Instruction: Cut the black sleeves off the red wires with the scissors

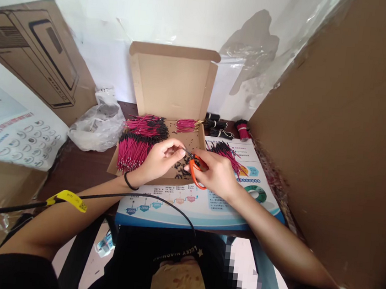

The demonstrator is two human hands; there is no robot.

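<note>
My right hand (220,171) grips a pair of scissors with orange handles (194,176), its dark blades pointing left. Close to the blade tips, my left hand (164,156) has thumb and forefinger pinched together; whatever sits between them is too small to make out. Both hands are over an open cardboard box (174,87). In its left side lie piles of red wires with black ends (135,150). Small black cut-off pieces (181,173) are scattered on the box floor below the scissors. More red and black wires (224,153) lie just beyond my right hand.
Tied bundles of black wires (220,125) and a red bundle (242,130) lie at the back right. A clear plastic bag (97,123) stands left of the box. A printed sheet (171,216) covers the table front. A tall cardboard panel (346,133) borders the right; a black cable (111,195) crosses my left forearm.
</note>
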